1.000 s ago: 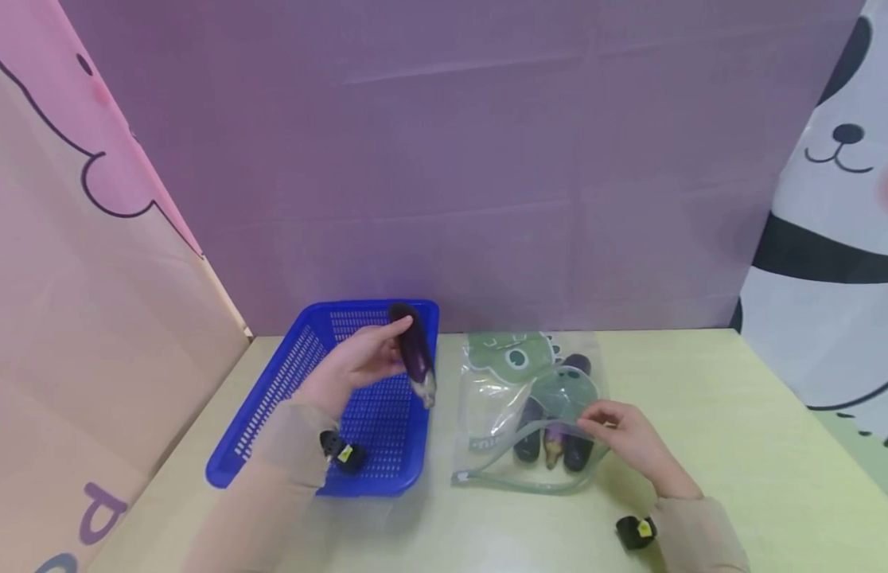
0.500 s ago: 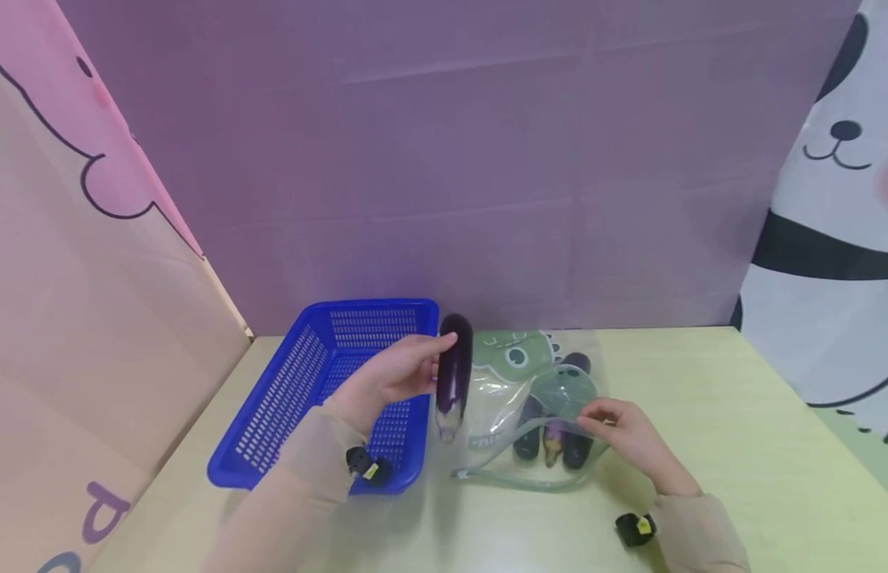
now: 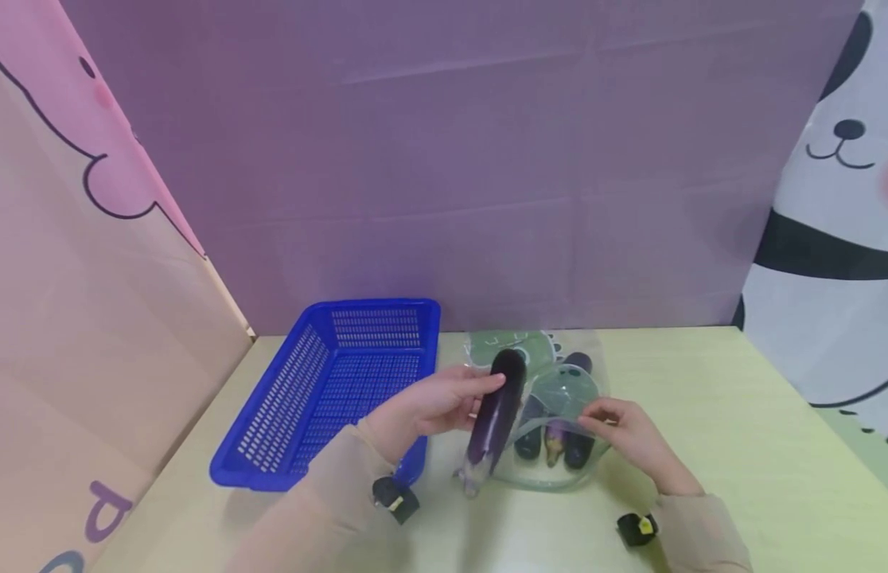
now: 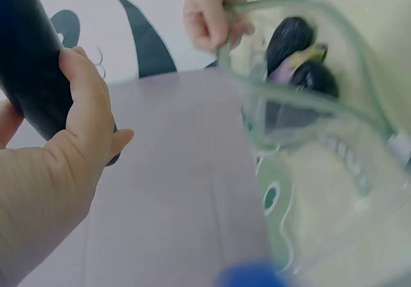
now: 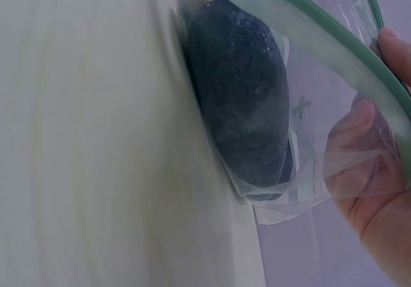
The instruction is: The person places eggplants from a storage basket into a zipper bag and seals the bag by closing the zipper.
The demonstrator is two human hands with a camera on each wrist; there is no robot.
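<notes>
My left hand [image 3: 444, 402] grips a dark purple eggplant [image 3: 498, 414] around its middle, the pale stem end tilted down toward me. The eggplant overlaps the left part of a clear zip bag [image 3: 540, 483] printed with a green dinosaur. At the bag's right side my right hand [image 3: 626, 436] pinches the upper lip of its mouth, and the mouth gapes toward me. Several eggplants [image 4: 290, 43] lie inside the bag. In the right wrist view a dark eggplant [image 5: 241, 101] shows through the plastic, beside the right fingers [image 5: 359, 123].
A blue perforated basket [image 3: 261, 477] stands left of the bag, partly behind the left forearm. A purple backdrop [image 3: 451, 159] rises at the table's far edge. The pale table [image 3: 702, 398] extends to the right of the bag.
The left hand has carried the eggplant from over the basket rightward and nearer to me, to the bag's mouth. The right hand keeps its hold on the bag.
</notes>
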